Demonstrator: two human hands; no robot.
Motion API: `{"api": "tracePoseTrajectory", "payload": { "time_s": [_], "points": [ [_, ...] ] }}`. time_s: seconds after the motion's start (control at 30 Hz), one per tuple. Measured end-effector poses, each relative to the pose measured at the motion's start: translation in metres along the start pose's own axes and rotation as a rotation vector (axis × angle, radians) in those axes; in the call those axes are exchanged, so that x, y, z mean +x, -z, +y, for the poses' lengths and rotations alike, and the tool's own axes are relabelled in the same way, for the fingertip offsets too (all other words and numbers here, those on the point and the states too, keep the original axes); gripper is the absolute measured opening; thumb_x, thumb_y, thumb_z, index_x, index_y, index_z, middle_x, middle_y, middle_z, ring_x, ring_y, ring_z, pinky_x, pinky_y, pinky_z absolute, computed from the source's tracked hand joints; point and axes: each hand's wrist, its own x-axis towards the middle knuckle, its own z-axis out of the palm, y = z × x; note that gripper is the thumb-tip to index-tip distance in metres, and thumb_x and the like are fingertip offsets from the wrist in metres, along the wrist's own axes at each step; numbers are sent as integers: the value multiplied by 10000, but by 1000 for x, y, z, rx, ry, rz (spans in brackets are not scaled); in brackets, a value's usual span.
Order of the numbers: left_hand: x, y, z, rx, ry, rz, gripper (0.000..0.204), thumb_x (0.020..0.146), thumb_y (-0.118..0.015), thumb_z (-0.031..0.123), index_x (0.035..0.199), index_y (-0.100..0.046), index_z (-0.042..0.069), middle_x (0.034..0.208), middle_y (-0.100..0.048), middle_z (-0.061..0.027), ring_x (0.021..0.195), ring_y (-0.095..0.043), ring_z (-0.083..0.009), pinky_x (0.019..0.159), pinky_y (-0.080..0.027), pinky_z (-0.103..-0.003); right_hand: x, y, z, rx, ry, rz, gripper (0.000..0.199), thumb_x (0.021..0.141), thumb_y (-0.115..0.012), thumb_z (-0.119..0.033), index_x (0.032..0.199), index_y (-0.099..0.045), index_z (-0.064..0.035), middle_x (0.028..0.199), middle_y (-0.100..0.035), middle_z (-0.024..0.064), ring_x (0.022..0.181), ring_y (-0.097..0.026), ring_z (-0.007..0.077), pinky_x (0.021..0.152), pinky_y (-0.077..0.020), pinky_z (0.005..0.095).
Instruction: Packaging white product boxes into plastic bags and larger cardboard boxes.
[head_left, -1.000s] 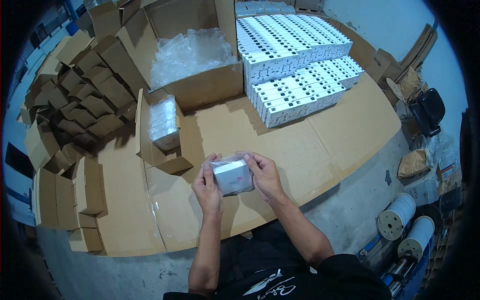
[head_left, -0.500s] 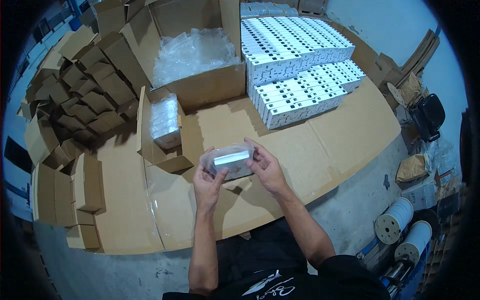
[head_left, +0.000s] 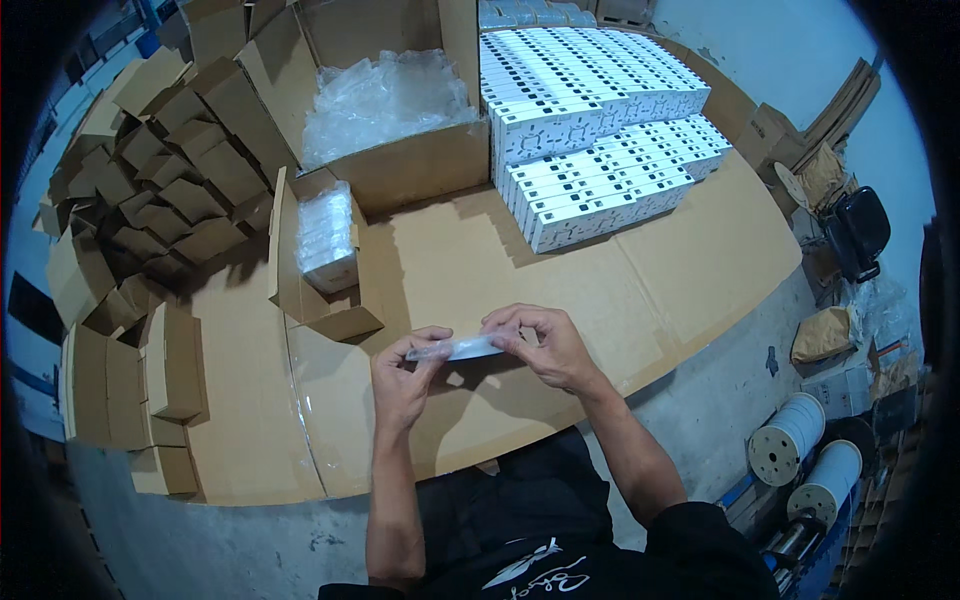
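Between my two hands, over the near middle of the cardboard-covered table, is a small white box in a clear plastic bag point(head_left: 468, 348), seen nearly edge-on. My left hand point(head_left: 402, 378) pinches its left end between thumb and fingers. The other end is gripped by my right hand point(head_left: 548, 350), with the thumb underneath and the fingers curled over the top. Beyond my left hand stands a small open brown carton point(head_left: 283, 250), holding a row of bagged white packs point(head_left: 327, 235) with some space at its near end.
Behind the small carton, a large open carton point(head_left: 425, 168) holds a heap of clear plastic bags point(head_left: 390, 95). White printed boxes point(head_left: 600, 115) stand in tight rows at the far right. Brown cartons point(head_left: 190, 165) are piled at the left. Cable spools point(head_left: 795, 430) sit off the table's right side.
The bagged box has tilted from showing its broad face to nearly edge-on. My hands have moved slightly apart, and the right one has shifted its grip over the bag's end.
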Motion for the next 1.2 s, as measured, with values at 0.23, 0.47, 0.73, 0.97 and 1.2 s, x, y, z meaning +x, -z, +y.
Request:
{"api": "tracePoseTrajectory", "payload": {
  "time_s": [0.23, 0.47, 0.73, 0.97, 1.2],
  "points": [
    [19, -26, -17, -165, 22, 324, 167, 927, -771, 143, 902, -633, 52, 844, -634, 13, 707, -544, -43, 617, -445, -212, 15, -12, 28, 324, -61, 213, 92, 961, -660, -10, 899, -594, -1, 1016, -685, 106, 929, -617, 116, 817, -522, 283],
    [36, -34, -27, -324, -48, 344, 285, 937, -743, 114, 1119, -537, 39, 1048, -594, -55, 941, -562, -81, 815, -469, -246, 23, -17, 13, 120, 183, 476, 175, 915, -708, -29, 1081, -669, 6, 1128, -686, 88, 946, -644, 136, 833, -526, 274],
    [38, -17, -17, 253, -363, 205, 294, 896, -723, 19, 1186, -673, 25, 1259, -565, -104, 1125, -581, -203, 971, -479, -368, 20, 3, 1, -338, 84, 38, 321, 848, -771, -66, 1165, -734, -39, 1068, -744, 138, 966, -699, 241, 852, -557, 347],
    [24, -6, 1, 284, -185, -47, 261, 875, -766, 23, 1117, -677, -19, 1051, -649, -54, 879, -638, -118, 703, -521, -233, 27, 14, -25, -630, 123, -125, 301, 842, -778, -97, 1131, -729, -25, 993, -715, 149, 903, -670, 301, 820, -552, 398],
    [21, -7, 1, 344, -74, -55, 252, 892, -766, 131, 1079, -664, -4, 976, -689, -111, 900, -667, -227, 808, -531, -341, 34, 11, -43, -778, 113, -243, 230, 870, -716, -89, 1087, -700, -13, 965, -650, 175, 944, -641, 375, 852, -525, 449]
  ]
}}
